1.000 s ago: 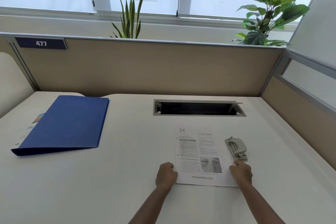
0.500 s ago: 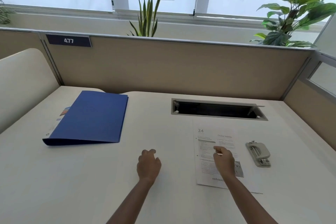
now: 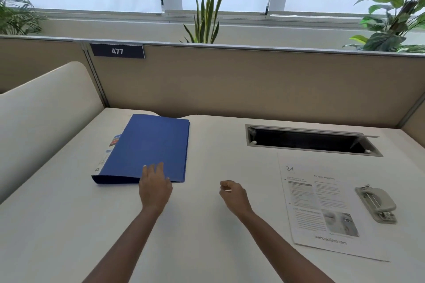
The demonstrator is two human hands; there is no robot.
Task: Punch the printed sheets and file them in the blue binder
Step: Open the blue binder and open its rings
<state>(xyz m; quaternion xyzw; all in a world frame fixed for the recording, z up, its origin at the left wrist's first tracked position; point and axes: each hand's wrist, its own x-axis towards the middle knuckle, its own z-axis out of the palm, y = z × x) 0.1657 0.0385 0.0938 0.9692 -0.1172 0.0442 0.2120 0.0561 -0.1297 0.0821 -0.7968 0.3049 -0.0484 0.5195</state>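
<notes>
While closed, blue binder (image 3: 149, 147), left hand (image 3: 155, 187) on cover, printed sheets (image 3: 322, 204) outside.

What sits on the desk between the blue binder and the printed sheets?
In the head view, only the right hand, loosely curled, is between the blue binder and the printed sheets; the desk there is otherwise bare.

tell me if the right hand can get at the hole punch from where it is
Probably yes: the right hand hovers empty left of the sheets, and the hole punch lies just beyond them with only flat paper between.
</notes>
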